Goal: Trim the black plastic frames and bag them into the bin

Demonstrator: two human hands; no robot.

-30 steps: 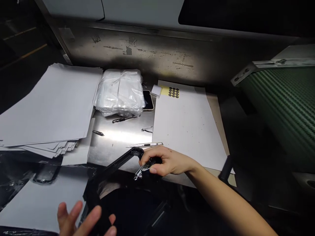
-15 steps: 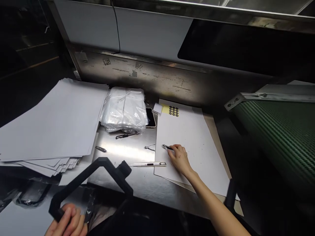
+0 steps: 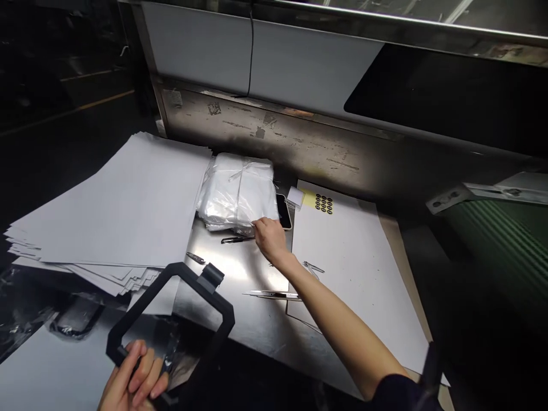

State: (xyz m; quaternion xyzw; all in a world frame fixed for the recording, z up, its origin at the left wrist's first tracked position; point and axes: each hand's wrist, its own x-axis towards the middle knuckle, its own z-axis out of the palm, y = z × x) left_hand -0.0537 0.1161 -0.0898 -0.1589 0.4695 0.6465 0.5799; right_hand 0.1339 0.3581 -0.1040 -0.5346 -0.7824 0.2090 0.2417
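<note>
My left hand (image 3: pixel 139 374), at the bottom left, has its fingers closed round a black angular frame (image 3: pixel 171 274) with a small block on its top edge. My right hand (image 3: pixel 270 237) reaches over the metal table and pinches at the near right corner of a tied bundle of clear plastic bags (image 3: pixel 240 191). Just left of that hand lies a black pen (image 3: pixel 233 240). A phone (image 3: pixel 284 212) sits partly behind the bundle. Small nippers (image 3: pixel 314 267) rest on the white sheet (image 3: pixel 342 251) at the right.
A stack of large white sheets (image 3: pixel 120 200) covers the left side. A craft knife (image 3: pixel 274 294) and a small dark tool (image 3: pixel 196 258) lie on the metal table (image 3: pixel 240 325). Yellow paper with black oval stickers (image 3: pixel 323 204) is at the back. A green ribbed surface (image 3: pixel 500 245) stands right.
My right hand has let go of the nippers, leaving them on the white sheet, and moved left to the bag bundle. My left hand still holds the frame. The view has shifted.
</note>
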